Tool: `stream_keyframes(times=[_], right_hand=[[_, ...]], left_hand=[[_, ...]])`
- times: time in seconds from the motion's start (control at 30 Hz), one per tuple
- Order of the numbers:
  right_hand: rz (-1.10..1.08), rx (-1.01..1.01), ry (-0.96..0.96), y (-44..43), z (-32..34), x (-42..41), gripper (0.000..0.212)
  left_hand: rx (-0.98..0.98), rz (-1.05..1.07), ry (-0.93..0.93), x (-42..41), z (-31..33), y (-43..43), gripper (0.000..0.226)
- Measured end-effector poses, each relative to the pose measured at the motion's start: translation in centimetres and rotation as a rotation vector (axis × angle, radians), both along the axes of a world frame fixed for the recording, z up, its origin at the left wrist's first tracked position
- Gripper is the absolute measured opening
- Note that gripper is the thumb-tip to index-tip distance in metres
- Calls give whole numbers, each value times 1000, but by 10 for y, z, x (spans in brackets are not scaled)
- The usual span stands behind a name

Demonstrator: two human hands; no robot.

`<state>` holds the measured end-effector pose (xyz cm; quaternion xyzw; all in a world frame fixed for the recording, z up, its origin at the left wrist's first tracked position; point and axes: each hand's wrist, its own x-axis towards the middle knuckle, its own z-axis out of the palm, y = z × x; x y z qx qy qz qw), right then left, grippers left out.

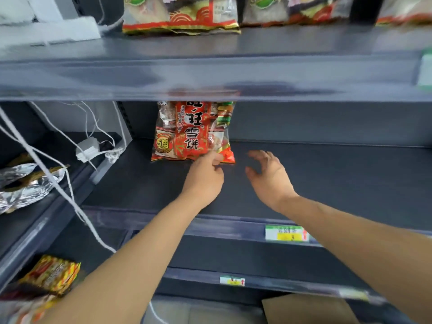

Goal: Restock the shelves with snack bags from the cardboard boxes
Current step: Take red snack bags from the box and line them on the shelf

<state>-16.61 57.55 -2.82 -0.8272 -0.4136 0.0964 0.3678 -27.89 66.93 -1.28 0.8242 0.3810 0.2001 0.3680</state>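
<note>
A red snack bag (187,134) with Chinese print stands upright at the back of the dark middle shelf (327,183), its top hidden behind the shelf above. My left hand (203,177) reaches to the bag's lower right corner, and its fingertips and thumb pinch the bottom seam. My right hand (270,175) hovers just right of the bag with fingers spread and relaxed, touching nothing. A piece of a brown cardboard box (306,309) shows at the bottom edge, under the lowest shelf.
Similar red bags (180,15) fill the upper shelf. Left bay: white cables and an adapter (87,149), a silver foil bag (25,185), a yellow-red packet (52,274). Price labels (286,233) sit on the shelf lips.
</note>
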Motion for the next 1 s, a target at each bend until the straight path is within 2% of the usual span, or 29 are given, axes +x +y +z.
stream_keyframes(times=[0.1, 0.27, 0.57, 0.73, 0.9, 1.0], right_hand=[[7, -24, -74, -71, 10, 20, 39], [-117, -80, -131, -232, 24, 79, 34], [-612, -275, 2, -585, 10, 207, 33], [-808, -431, 196, -733, -21, 266, 32], [-815, -613, 317, -799, -62, 310, 27], [-773, -692, 360, -812, -85, 328, 25]], left_hand=[[4, -123, 15, 32, 8, -70, 34], [-49, -382, 41, 108, 20, -216, 35], [-253, -825, 168, 260, 1, -526, 29], [-592, -835, 373, 330, -27, -659, 28], [-723, -704, 529, 380, -82, -731, 13], [-793, -585, 581, 400, -120, -753, 41]])
